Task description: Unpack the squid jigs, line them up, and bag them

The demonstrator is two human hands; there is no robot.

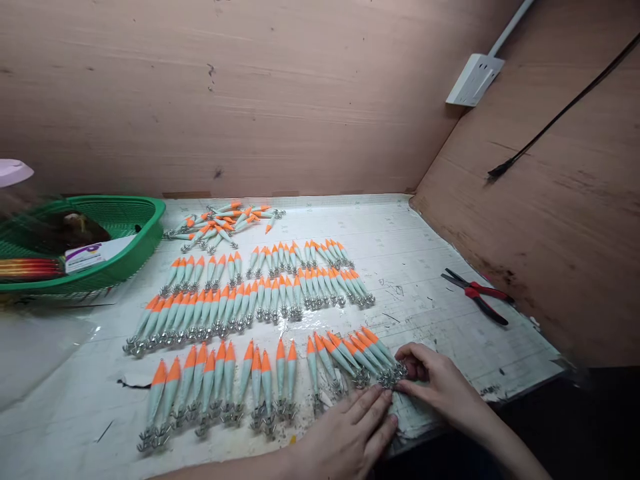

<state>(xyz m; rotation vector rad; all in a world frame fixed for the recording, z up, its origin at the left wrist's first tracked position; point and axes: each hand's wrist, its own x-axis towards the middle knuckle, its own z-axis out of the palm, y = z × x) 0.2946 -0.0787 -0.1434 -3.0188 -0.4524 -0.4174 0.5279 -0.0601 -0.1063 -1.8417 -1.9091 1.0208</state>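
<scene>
Squid jigs with orange tips, pale mint bodies and metal hook crowns lie in rows on the table. At the right end of the front row, my right hand [440, 383] has its thumb and fingers curled around the hook end of a squid jig [377, 342]. My left hand [347, 427] lies flat beside it, fingers stretched out, fingertips at the hooks of neighbouring jigs [340, 353]. The hand partly covers some hooks in that row. Farther back is a double row of jigs [245, 297], and behind it a loose pile of jigs [220, 223].
A green basket [145, 230] at the left holds a card and red-yellow sticks. Red-handled pliers [477, 293] lie on the right. A clear plastic bag [40, 353] is at the left edge. A black cable [555, 117] hangs along the right wall, near a white socket [475, 80].
</scene>
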